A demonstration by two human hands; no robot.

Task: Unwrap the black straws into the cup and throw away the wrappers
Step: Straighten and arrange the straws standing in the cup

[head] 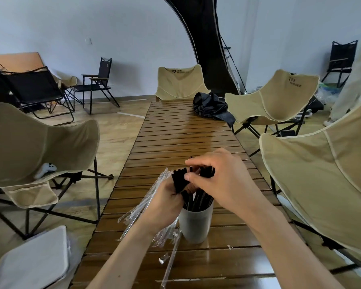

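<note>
The black straws (180,180) are bunched in my hands right above the cup (195,222), with more of them already standing inside it, their tops leaning out over the rim. I judge them very light and thin, fairly stiff along their length but easy to kink if I squeeze mid-span, and smooth enough to slip out of a loose bundle. The best hold looks like a pinch near the top ends, so the lower ends can drop straight into the cup.

My left hand (167,197) grips a bunch of straws together with a fan of clear wrappers (148,197) that stick out to the left past my wrist. My right hand (219,176) has its fingers curled over the straw tops, pinching at them. The wrappers are flimsy, crackly film, I expect, likely to cling and drift.

The cup stands near the middle of the slatted wooden counter (181,130); it is light plastic by the look of it and could tip if I drag straws sideways. Loose wrappers and scraps (164,258) lie on the counter beside and in front of it, near my edge. Beyond the cup the counter runs open as far as a black bag (211,107). Folding chairs (40,142) crowd both sides, so my free room is forward.
</note>
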